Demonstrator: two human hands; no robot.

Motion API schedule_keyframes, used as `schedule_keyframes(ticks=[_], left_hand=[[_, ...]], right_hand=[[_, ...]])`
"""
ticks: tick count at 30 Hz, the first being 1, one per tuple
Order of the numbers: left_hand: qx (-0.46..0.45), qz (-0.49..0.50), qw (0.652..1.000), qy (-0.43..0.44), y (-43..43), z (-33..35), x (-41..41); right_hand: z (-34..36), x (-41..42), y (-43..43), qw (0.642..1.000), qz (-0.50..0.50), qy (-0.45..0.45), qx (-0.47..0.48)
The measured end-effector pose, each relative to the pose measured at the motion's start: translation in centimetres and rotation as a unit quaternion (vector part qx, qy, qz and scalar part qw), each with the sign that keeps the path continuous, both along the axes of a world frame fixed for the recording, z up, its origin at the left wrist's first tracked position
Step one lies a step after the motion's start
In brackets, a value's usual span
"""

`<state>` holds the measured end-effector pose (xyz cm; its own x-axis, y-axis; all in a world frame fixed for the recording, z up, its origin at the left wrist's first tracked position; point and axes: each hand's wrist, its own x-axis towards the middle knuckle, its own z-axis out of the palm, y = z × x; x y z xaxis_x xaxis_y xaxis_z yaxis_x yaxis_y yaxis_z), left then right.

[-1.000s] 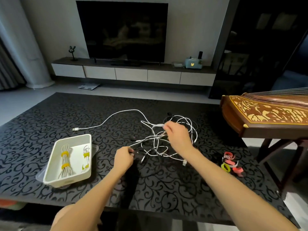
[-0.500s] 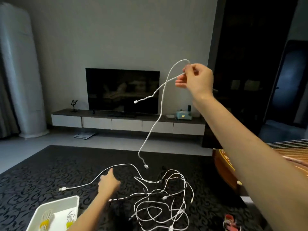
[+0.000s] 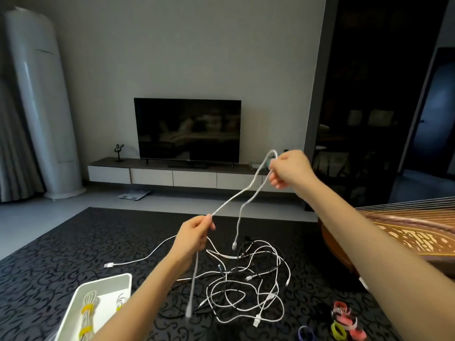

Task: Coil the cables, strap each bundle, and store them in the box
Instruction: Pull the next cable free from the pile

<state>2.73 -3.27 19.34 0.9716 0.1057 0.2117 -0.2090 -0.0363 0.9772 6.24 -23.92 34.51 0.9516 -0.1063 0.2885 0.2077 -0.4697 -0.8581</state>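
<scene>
Step in hand, as I read it: one white cable [image 3: 231,200] is up off the pile & ready to coil. The left hand [image 3: 194,233] pinches it, thumb & fingers curled on the cord, low over the desk [image 3: 61,254]. The right hand [image 3: 289,169] is higher, fingers closed round a fold of the same cable. The cord runs fairly straight btw the two. One plug end hangs straight below the left hand. The other dangles from the right-hand fold, just above the tangle [image 3: 246,286]; can't tell if it touches.

To do it well, imo: start at a plug end, not mid-cord. Lay even loops into the left hand, feeding w/ the right, & let the cord twist as it wants so it doesn't kink. Hold both dangling ends clear of the pile or they may snag & drag other cords up. Make the loops approx. as long as the bundles [image 3: 86,318] in the box [image 3: 108,283] so it fits beside them. Then strap.

Materials: the cable is thin, round, w/ a smooth white sheath, limp, w/ small stiff plugs. The tangle mixes white & a few black cords in loose loops. The box is white, rectangular, shallow, prob. hard plastic. It sits near-left on the desk & holds two white bundles w/ yellow straps. Spare straps [image 3: 344,318] (pink, yellow-green, a dark blue ring) lie near-right; they look like soft tape loops. The desk top is black w/ a glossy scroll pattern.
</scene>
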Motion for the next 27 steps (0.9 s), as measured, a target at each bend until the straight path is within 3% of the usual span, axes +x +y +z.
schedule_keyframes(ticks=[4,6,8,10,12,15,17,20,22,24,27], left_hand=[[0.060,0.035,0.997,-0.026,1.9,3.7,-1.0],[0.129,0.013,0.992,-0.013,2.3,5.7,-1.7],[0.209,-0.006,0.978,0.008,2.3,7.2,-2.2],[0.238,-0.027,0.971,0.020,2.0,8.2,-2.7],[0.217,-0.070,0.973,0.021,1.7,8.9,-3.1],[0.140,-0.134,0.981,0.027,1.3,9.8,-3.2],[0.029,-0.171,0.984,0.050,1.1,10.1,-3.0],[-0.160,-0.256,0.951,0.067,1.1,9.1,-2.8],[-0.146,-0.260,0.953,0.056,1.2,7.2,-2.7],[-0.070,-0.228,0.969,0.070,0.9,4.9,-2.6],[-0.036,-0.183,0.977,0.098,0.0,2.4,-2.5]], right_hand=[[-6.0,-3.5,0.3,0.956,0.170,0.154,-0.183],[-7.9,-5.1,0.7,0.920,0.200,0.177,-0.285],[-8.6,-5.7,1.2,0.894,0.098,0.082,-0.429],[-8.7,-5.9,2.1,0.871,0.004,-0.043,-0.490],[-9.0,-6.0,3.1,0.894,0.033,-0.110,-0.433],[-9.7,-6.2,4.6,0.956,0.221,-0.043,-0.188],[-10.2,-6.6,5.3,0.956,0.293,0.022,0.017],[-10.3,-7.3,5.5,0.927,0.300,0.055,0.218],[-9.9,-7.2,5.1,0.899,0.299,0.078,0.312],[-9.2,-7.0,4.6,0.877,0.296,0.094,0.367],[-9.1,-6.5,4.1,0.884,0.292,0.110,0.348]])
